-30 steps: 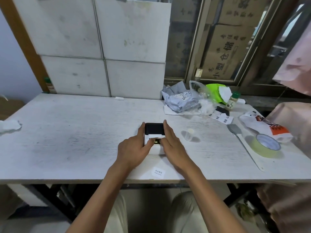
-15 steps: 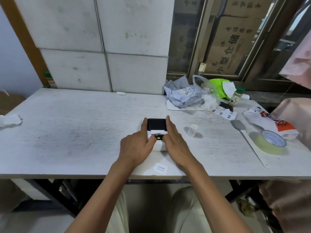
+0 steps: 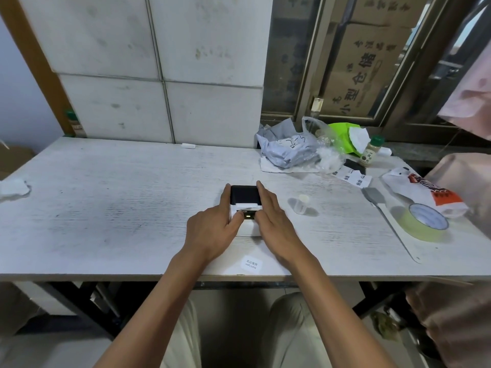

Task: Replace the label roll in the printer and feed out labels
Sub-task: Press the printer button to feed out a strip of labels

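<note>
boxy black-and-white printer (image 3: 245, 205), left hand (image 3: 212, 229), right hand (image 3: 273, 221) flanking

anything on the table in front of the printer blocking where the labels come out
Only one loose label lies near the table edge, apart from the printer. Both the left hand and right hand flank the printer.

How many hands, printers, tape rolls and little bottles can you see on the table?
Hands: 2, the left hand and the right hand
Printers: 1, the label printer
Tape rolls: 1, the green tape roll
Little bottles: 1, the green-capped bottle
Total: 5
</note>
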